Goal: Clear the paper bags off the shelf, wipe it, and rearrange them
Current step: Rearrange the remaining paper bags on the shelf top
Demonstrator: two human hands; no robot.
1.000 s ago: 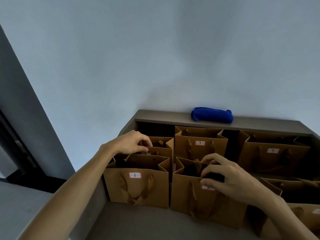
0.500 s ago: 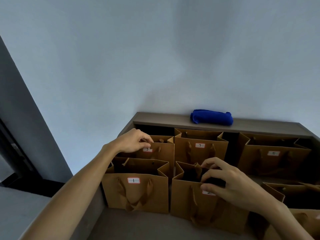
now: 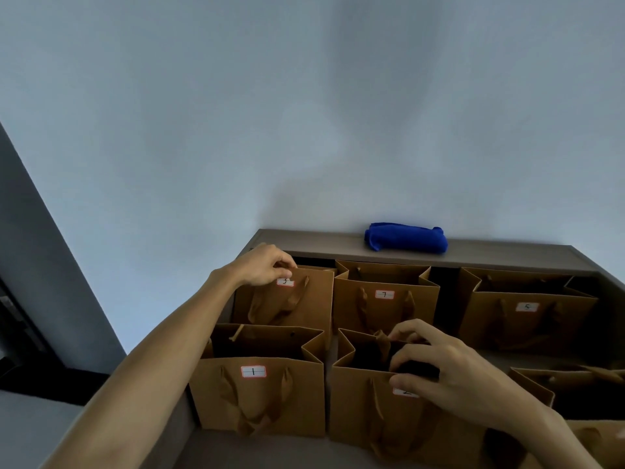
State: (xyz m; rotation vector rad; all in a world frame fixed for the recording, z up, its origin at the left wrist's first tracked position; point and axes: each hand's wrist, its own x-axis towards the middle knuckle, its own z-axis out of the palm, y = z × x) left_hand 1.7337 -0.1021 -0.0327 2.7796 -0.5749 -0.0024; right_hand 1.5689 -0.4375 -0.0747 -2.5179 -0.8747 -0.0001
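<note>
- Right now my left hand (image 3: 262, 265) is stretched out to the back row, fingers pinched on the top edge of the back-left bag (image 3: 287, 306), right above its label.
- My right hand (image 3: 449, 377) is nearer me, thumb on the front face and fingers curled over the rim of the bag marked 2 (image 3: 378, 401), clamping its top edge.
- All the bags sit on the shelf (image 3: 270, 451), in two rows, mouths up.
- Bag 1 (image 3: 260, 394) stands just below my left forearm, touching bag 2 on its side; tight squeeze there.
- Bag 7 (image 3: 385, 299) is pressed beside the one my left hand holds, directly behind bag 2.
- Bag 5 (image 3: 527, 313) stands apart to the right, a dark gap between it and bag 7.
- Another bag (image 3: 581, 390) crowds my right wrist; a further one shows at the bottom right corner.
- Open shelf floor lies in front of the near row.
- Up on the top ledge (image 3: 507, 253), a rolled blue cloth (image 3: 406, 236) lies against the wall.
</note>
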